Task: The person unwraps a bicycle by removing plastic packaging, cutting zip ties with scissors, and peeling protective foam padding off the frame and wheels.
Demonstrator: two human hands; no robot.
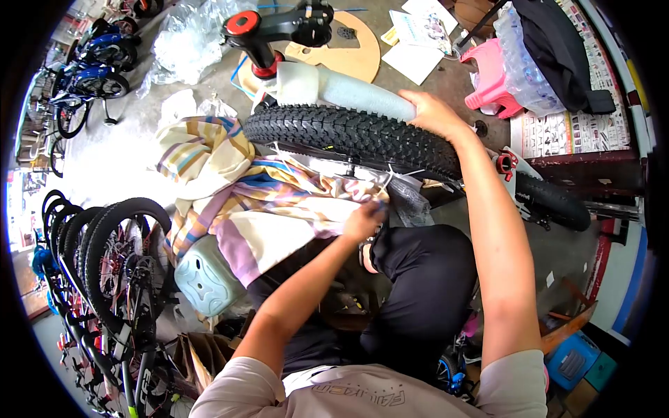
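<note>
On cluttered concrete floor (125,129), gripping still-foam-wrapped frame tube (366,94) beside already-mounted knobbly tyre (341,131) with part-curled right hand (435,115), holding left hand (362,221) low, with its hold impossible to tell.

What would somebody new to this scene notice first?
Probably the knobbly black tyre across the upper middle, with the right hand by the end of the pale wrapped tube just beyond it. Next might come the striped cloth below the tyre, with the left hand at its right edge, and the red-capped black stem up top.
</note>
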